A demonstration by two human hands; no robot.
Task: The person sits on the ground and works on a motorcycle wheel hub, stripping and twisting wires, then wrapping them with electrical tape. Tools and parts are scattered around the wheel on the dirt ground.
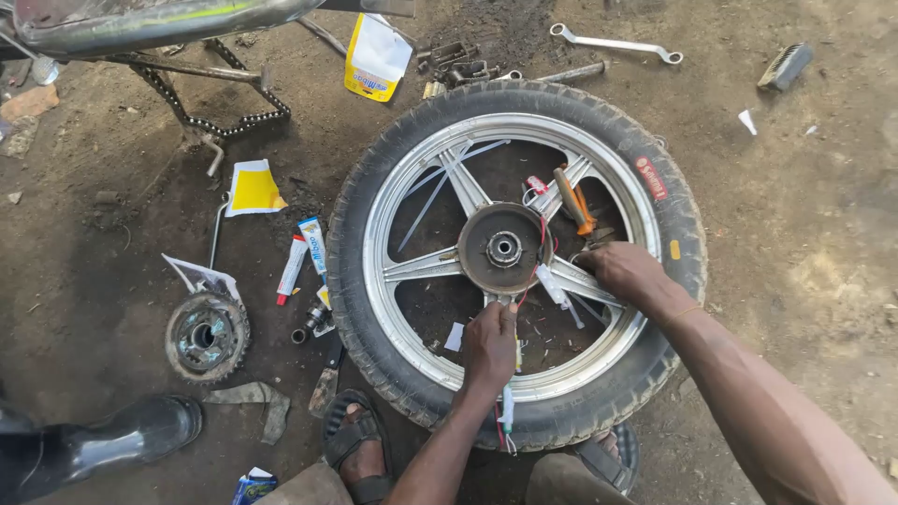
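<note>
A motorcycle wheel (412, 122) with a black tyre and silver spoked rim lies flat on the dirt. Its rusty hub (502, 248) sits at the centre. My left hand (489, 344) rests on the lower spoke just below the hub, fingers curled over a small white tube and thin red wires. My right hand (625, 271) presses on the right spoke, fingers closed around something small that I cannot make out. An orange-handled tool (572, 200) lies between the spokes above my right hand.
A sprocket (207, 336) lies left of the wheel, with glue tubes (301, 257) and yellow paper (251, 188). A spanner (615, 43) and metal parts lie beyond the tyre. A black boot (131, 432) stands at lower left. My sandalled feet (357, 447) touch the tyre's near edge.
</note>
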